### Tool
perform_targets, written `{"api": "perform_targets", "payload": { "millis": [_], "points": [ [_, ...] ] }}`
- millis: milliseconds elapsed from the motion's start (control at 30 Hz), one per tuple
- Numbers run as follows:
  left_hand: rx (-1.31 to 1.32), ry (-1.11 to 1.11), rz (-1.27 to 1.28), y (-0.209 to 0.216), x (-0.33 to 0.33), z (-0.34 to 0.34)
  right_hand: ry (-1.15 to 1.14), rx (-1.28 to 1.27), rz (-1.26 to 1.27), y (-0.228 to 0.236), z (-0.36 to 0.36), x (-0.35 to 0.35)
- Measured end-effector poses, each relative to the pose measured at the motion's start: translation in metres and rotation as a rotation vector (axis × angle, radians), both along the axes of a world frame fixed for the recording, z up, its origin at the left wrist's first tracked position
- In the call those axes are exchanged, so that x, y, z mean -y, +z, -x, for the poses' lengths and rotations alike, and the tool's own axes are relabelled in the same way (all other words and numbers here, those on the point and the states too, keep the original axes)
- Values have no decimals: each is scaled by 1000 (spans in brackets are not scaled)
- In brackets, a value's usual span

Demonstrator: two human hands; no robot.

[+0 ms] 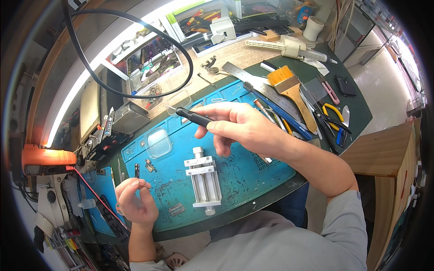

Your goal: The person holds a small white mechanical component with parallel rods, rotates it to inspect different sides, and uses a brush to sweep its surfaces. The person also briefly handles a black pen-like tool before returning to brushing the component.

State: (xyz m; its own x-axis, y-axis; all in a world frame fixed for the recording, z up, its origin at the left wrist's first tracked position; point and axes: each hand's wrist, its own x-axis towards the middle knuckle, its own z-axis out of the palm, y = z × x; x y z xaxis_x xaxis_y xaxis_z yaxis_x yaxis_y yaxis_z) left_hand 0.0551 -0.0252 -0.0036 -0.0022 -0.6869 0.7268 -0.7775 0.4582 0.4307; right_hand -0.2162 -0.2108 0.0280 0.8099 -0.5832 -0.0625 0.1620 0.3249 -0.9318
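Observation:
My right hand (244, 124) grips a slim black-handled tool (194, 117) with a thin metal tip, raised over the blue mat (235, 176). The tip points to the far left, and I cannot tell the tool's exact kind. My left hand (137, 201) is lower, over the mat's left part, its fingertips pinched together at the end of a small dark strip (137, 170). Between the hands a silver metal vise (205, 183) lies on the mat. Near my left hand are a small metal part (150, 165) and a thin flat blade (176, 209).
A clear plastic box (158, 142) sits behind the vise. At the right lie a brush (289, 88), a steel ruler (266, 88) and yellow-handled pliers (333, 116). An orange tool (49, 158) stands at left. A black cable (187, 58) loops overhead.

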Motion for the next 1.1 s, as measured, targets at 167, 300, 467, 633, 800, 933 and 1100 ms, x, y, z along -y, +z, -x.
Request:
{"api": "perform_targets", "payload": {
  "millis": [167,300,467,633,800,933,1100],
  "points": [
    [2,-2,-1,0,-1,-1,11,-31,-17,1,1,0],
    [-4,-2,-2,-1,-1,-1,12,-35,-19,1,1,0],
    [-7,-7,-6,0,-2,-1,11,-40,-12,1,1,0],
    [-9,-10,-2,0,-1,-1,15,-39,-12,-1,0,1],
    [-6,-10,0,0,-1,0,16,-34,-20,-2,0,0],
    [-4,-11,-1,0,-1,0,16,-29,-21,-3,0,1],
    [1,-7,2,0,-2,-1,16,-25,-26,-5,-1,1]
  ]
}}
